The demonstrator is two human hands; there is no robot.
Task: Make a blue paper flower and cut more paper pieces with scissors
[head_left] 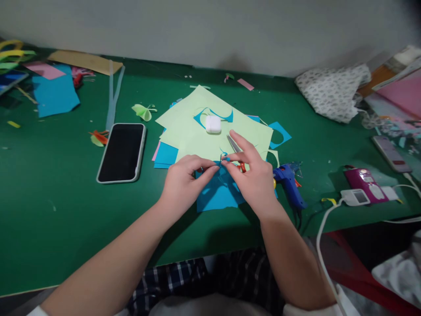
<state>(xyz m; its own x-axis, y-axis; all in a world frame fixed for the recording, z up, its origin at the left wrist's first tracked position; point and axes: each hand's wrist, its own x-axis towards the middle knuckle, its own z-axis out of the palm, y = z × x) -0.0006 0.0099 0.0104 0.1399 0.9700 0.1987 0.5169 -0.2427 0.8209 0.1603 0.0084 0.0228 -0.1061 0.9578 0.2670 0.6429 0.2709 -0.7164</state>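
Between the fingertips of both hands is a thin curled strip of blue paper (221, 159). My left hand (189, 177) pinches it from the left, thumb against forefinger. My right hand (251, 173) pinches it from the other side, with its forefinger raised. Red-handled scissors (233, 144) lie partly hidden behind the right hand, blades pointing up and left. Under the hands is a blue paper sheet (213, 202), and beyond it pale green sheets (187, 127) are stacked over more blue paper. A white earbud case (213, 124) rests on the green sheets beside blue cut-offs (226, 115).
A phone (122, 152) lies left of the paper, near a green paper butterfly shape (143, 112). To the right are a blue glue gun (290, 186), a magenta device (366, 185) and a white cable (320, 232). A patterned cloth bag (333, 92) sits at the back right.
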